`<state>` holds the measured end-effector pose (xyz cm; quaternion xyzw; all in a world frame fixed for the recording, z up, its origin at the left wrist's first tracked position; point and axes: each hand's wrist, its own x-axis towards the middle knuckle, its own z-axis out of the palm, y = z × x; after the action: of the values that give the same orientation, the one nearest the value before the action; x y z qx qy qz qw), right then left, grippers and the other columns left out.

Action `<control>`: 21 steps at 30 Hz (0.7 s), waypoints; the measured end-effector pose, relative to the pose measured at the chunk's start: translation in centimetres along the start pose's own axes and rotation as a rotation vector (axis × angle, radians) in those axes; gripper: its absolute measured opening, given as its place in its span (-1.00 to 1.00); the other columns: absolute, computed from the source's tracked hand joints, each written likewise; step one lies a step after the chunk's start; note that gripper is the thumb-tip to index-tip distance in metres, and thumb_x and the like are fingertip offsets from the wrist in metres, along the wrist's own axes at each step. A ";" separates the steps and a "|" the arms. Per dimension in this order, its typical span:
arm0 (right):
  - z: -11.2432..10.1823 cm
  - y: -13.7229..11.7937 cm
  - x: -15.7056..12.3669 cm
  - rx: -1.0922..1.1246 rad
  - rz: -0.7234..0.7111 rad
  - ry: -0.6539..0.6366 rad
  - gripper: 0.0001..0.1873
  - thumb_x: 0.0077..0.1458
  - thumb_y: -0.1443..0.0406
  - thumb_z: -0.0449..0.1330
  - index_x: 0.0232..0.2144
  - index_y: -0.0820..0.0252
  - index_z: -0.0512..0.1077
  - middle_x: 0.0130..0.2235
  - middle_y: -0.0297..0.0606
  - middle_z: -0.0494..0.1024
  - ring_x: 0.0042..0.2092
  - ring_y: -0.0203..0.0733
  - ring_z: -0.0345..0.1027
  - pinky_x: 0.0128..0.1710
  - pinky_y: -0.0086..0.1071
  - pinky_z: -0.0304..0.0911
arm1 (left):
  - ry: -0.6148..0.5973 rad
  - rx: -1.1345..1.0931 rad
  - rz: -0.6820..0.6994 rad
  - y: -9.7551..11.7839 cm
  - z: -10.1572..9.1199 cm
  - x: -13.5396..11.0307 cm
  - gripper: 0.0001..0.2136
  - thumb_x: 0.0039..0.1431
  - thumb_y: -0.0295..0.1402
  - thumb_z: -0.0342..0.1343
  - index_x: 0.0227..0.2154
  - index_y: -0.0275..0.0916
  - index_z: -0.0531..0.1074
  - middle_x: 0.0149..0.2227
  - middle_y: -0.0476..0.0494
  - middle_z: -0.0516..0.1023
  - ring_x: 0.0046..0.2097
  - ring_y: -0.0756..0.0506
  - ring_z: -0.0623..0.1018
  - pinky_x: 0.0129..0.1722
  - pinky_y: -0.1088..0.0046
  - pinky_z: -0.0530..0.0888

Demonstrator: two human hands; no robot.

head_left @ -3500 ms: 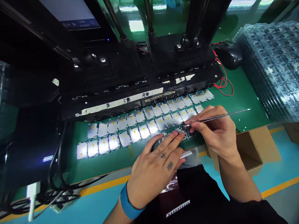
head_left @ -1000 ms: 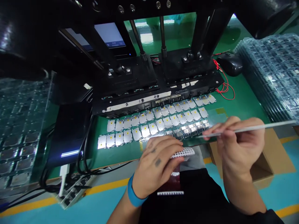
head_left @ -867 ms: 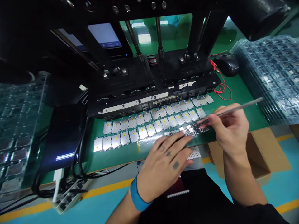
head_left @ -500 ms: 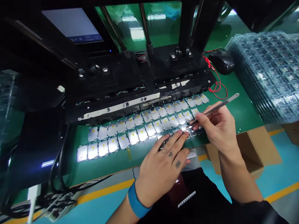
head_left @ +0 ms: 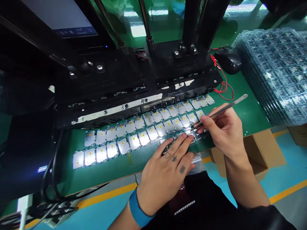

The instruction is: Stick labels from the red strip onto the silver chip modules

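Left of the fixture (head_left: 134, 92), black cables (head_left: 51, 179) loop off the green mat (head_left: 107, 166). Just in front of the fixture, two rows of silver modules (head_left: 134, 140) run along its face, each with a yellow dot. In front of the fixture's right half the left hand (head_left: 165, 172), with a blue wristband (head_left: 136, 209) at the wrist, lies open and flat. Its fingertips (head_left: 185, 136) press down at a short line of small bare boards (head_left: 200, 135) nearer than the modules. The boards look light, thin and stiff, with exposed parts that would damage easily, so they are best held by the edges or pinned flat. The tweezers (head_left: 223, 109) are slim, rigid steel, probably slick, and handle best pinched along the shaft. Their long axis slants from the tip, which is low at the boards beside the left fingertips, up and rightward, so the back end points away from the fixture's right end. The right hand (head_left: 223, 134) is closed on them, thumb and fingers pinching the shaft toward the tip. Nearer than the fixture's right end, off the mat's edge, stands an open box (head_left: 266, 150). At the fixture's right end lie a red wire (head_left: 224, 88) and a mouse (head_left: 227, 59), and further right is a stack of clear trays (head_left: 275, 70).
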<state>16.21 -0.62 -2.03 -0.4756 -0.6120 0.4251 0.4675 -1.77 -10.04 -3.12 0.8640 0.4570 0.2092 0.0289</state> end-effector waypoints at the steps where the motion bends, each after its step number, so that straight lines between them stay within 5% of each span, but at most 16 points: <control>1: 0.0 0.0 0.0 -0.004 -0.007 -0.002 -0.80 0.17 0.27 0.33 -0.35 0.07 0.34 -0.47 -0.45 0.57 -0.53 -0.30 0.51 -0.58 -0.46 0.41 | 0.000 0.001 0.000 0.0 0.0 0.0 -0.77 0.47 -0.29 -0.10 -0.17 -0.19 0.45 0.26 -0.14 0.44 0.29 -0.15 0.41 0.20 0.15 0.32; 21: -0.7 0.8 -1.0 0.051 -0.211 -0.127 -0.80 0.16 0.45 0.30 -0.25 0.07 0.42 -0.31 -0.41 0.50 -0.28 -0.29 0.49 -0.31 -0.31 0.47 | 0.008 0.009 0.005 0.0 0.3 -0.2 -0.76 0.47 -0.30 -0.12 -0.15 -0.21 0.46 0.27 -0.17 0.42 0.30 -0.16 0.40 0.20 0.15 0.33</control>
<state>17.13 -1.38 -2.82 -0.3686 -0.6761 0.4183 0.4817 -1.73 -10.12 -3.42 0.8644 0.4559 0.2106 0.0230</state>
